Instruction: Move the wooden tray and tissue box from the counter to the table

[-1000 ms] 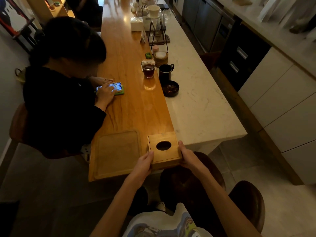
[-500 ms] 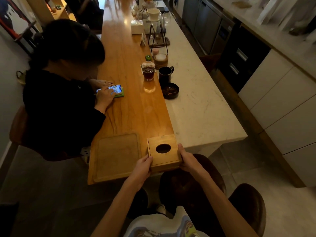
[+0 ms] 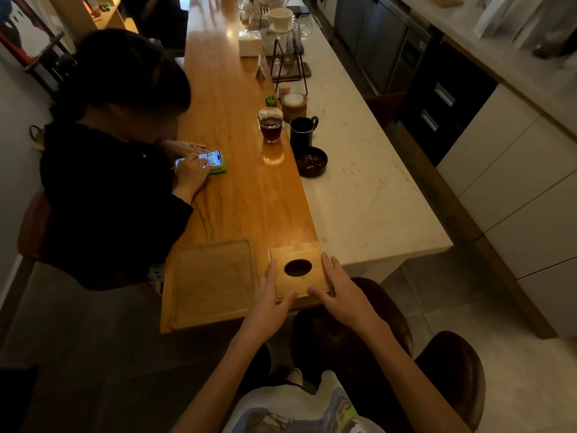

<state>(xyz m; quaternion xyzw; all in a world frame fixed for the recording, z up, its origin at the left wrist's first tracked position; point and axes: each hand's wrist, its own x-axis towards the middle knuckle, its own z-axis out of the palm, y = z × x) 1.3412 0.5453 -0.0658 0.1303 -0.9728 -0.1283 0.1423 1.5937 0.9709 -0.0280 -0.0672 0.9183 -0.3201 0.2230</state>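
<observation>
Your left hand [image 3: 269,303] and right hand [image 3: 340,293] lie flat on top of the tissue box [image 3: 298,268], one to each side of its dark oval opening. On both hands the fingers are spread and point away from you, while the thumbs angle inward along the near edge of the lid, so neither hand is clamped around the box (the palms simply rest on the wood). The box sits at the near end of the wooden counter [image 3: 240,189], close to its near edge and right where the wood meets the pale marble slab [image 3: 359,195] on the right. Just to the left of the box lies the wooden tray [image 3: 212,282], flat on the counter with a narrow gap between the two.

Farther along the counter stand a glass of dark drink [image 3: 271,125], a black mug [image 3: 302,130] and a small dark bowl [image 3: 311,161]. On the left a seated person [image 3: 106,157] in dark clothing taps on a phone [image 3: 201,160] lying on the wood.
</observation>
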